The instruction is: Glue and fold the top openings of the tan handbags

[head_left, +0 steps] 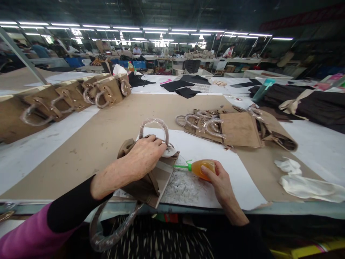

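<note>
A brown handbag [151, 185] lies tilted at the table's front edge, one plastic-wrapped handle [155, 122] standing up behind it and the other [115, 233] hanging over the edge. My left hand [142, 154] is closed over the top of the bag, with a small white piece [169, 152] by its fingertips. In my right hand [219, 180] is a squeeze bottle [201, 169] of amber liquid, its fingers wrapped round it. The bottle's thin green nozzle points left, its tip at the bag's edge panel; whether it touches I cannot tell.
Several finished-looking brown bags [107, 91] stand in a row at the left. More bags [239, 129] lie stacked at the right, near a crumpled white cloth [309, 183]. Black pieces [185, 84] lie at the back, and a dark wrapped bundle [309, 102] at the far right.
</note>
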The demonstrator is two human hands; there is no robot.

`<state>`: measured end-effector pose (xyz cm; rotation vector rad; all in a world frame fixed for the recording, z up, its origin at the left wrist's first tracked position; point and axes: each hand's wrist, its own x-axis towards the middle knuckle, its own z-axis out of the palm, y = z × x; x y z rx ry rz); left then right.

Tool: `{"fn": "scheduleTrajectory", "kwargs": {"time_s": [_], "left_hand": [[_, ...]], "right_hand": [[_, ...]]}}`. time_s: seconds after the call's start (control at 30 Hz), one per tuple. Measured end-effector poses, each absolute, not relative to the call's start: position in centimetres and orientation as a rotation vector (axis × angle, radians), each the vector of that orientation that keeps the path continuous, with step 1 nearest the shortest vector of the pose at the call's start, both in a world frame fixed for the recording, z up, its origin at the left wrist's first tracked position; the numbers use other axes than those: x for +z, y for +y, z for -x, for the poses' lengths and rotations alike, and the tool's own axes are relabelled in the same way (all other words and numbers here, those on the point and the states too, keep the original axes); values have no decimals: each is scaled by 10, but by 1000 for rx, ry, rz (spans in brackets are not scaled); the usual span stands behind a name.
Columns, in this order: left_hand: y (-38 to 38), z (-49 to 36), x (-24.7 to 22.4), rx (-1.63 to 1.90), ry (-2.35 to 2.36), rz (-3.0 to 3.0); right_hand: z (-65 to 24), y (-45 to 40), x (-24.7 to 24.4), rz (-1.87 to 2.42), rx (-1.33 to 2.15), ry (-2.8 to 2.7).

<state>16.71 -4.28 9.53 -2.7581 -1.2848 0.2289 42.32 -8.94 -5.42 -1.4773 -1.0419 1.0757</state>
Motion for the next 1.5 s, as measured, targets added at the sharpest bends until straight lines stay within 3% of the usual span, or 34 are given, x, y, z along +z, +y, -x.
{"fn": "scheduleTrajectory", "kwargs": {"time_s": [0.83, 1.2, 1.5], "left_hand": [[-54, -159, 79, 137, -1229, 2744], [-55, -161, 81, 180, -1259, 2733], [-56, -162, 82, 193, -1251, 2723]], "right_hand": [[-422, -103, -55, 1382, 1334, -1079], [-407, -128, -35, 1341, 1528, -1014], [-398, -145, -30, 1317, 1497, -1002]]}}
